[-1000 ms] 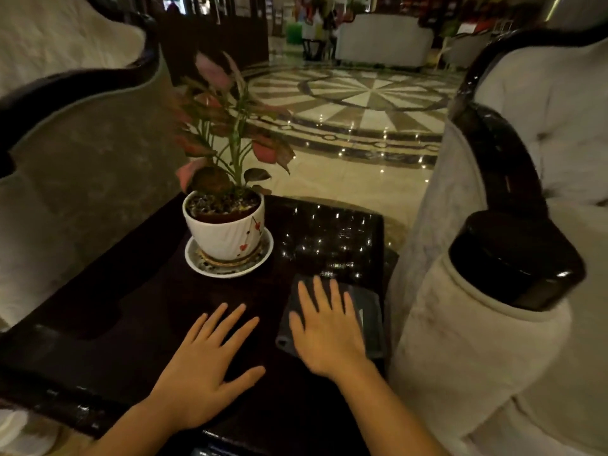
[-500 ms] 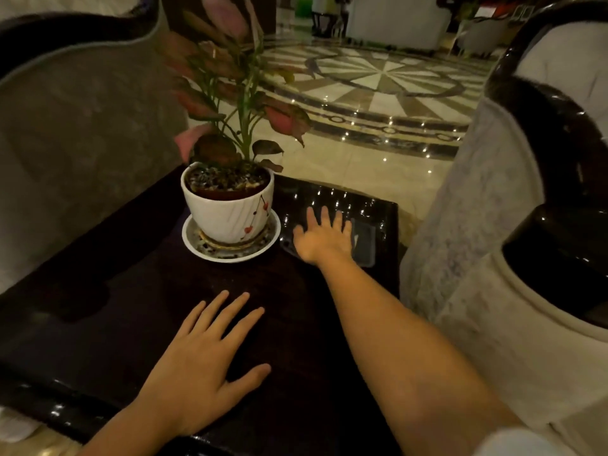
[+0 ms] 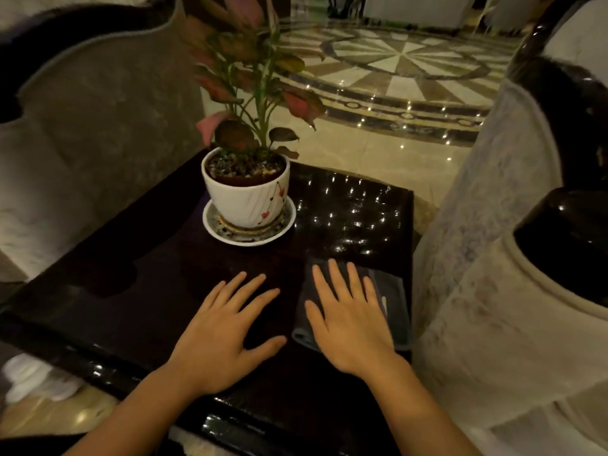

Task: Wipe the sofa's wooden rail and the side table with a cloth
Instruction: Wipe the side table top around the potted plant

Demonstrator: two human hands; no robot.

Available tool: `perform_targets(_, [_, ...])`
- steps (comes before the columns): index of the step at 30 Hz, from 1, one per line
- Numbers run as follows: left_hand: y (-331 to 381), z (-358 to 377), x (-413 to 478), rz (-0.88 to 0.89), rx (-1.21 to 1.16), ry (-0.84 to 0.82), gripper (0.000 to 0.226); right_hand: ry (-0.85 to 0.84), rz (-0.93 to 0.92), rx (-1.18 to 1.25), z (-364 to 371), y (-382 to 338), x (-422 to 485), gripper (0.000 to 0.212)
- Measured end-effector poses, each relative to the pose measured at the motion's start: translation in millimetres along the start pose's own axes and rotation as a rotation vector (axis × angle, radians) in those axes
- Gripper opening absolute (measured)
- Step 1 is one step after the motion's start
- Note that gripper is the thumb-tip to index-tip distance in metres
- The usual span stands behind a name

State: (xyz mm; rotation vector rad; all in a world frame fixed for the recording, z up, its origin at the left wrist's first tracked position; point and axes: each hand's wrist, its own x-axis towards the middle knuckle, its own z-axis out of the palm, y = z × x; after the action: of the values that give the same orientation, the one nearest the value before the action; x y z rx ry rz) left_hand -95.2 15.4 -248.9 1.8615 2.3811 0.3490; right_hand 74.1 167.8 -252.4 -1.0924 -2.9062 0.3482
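Note:
The dark glossy side table (image 3: pixel 138 291) fills the middle of the view. A folded grey cloth (image 3: pixel 393 291) lies flat on its right side near the front. My right hand (image 3: pixel 352 320) presses palm-down on the cloth, fingers spread. My left hand (image 3: pixel 220 337) rests flat on the bare tabletop just to the left, holding nothing. The sofa's dark wooden rail (image 3: pixel 566 245) curves down over the pale armrest on the right, ending in a rounded knob.
A white pot with a red-leaved plant (image 3: pixel 246 199) stands on a saucer (image 3: pixel 283 225) at the table's centre back. Another upholstered seat (image 3: pixel 92 133) flanks the left. A patterned marble floor (image 3: pixel 394 77) lies beyond the table.
My right hand has pulled the cloth back from the table's far right corner to the near right side. My left hand has stayed flat in place.

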Motion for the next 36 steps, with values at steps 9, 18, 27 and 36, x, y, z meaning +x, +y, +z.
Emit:
perform_targets(9, [-16.9,-29.2,63.7,-0.886,-1.308,0.341,0.036,-0.059,0.086,0.017,-10.6,17.7,61.2,0.064])
perform_targets(18, [-21.2,-48.5,109.1,-1.073,-1.994,0.351,0.034,-0.005,0.122,0.015,-4.3,10.4,101.0,0.067])
perform_targets(27, [-44.2,-47.4,120.5,-1.169,-1.758,0.413,0.008,-0.006,0.104,-0.003,-5.9,12.0,104.2,0.068])
perform_targets(36, [-90.8,-64.2,104.7,-1.167,-1.414,0.479,0.013,-0.008,0.059,-0.021,-8.2,16.5,113.3,0.069])
